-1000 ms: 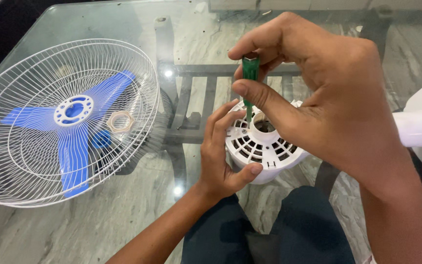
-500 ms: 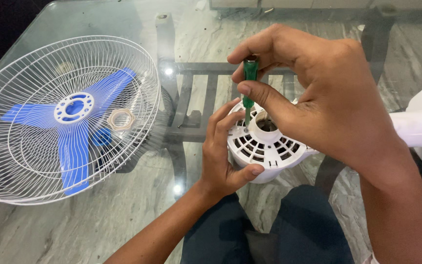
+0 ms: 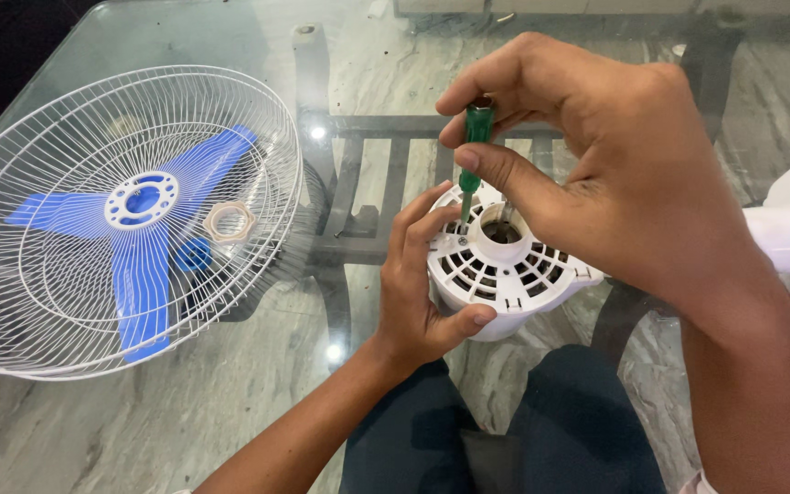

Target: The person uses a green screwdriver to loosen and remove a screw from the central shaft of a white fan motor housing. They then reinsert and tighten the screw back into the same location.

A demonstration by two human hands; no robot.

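The glass tabletop (image 3: 230, 402) is glossy and mirrors small lights. The white motor housing (image 3: 505, 274) looks like smooth, matt plastic; the screwdriver (image 3: 475, 146) has a translucent green plastic handle. The wire guard (image 3: 121, 220) is white-coated metal, the blue blades (image 3: 139, 265) probably plastic, faintly shiny, like the beige nut (image 3: 229, 221)

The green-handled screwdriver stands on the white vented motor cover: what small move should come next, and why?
Probably a gentle turn of the green-handled screwdriver with the right hand. Its tip sits upright at a screw on the white vented plastic motor cover, fingertips pinch the handle, and the left hand braces the cover's side on the glass table.
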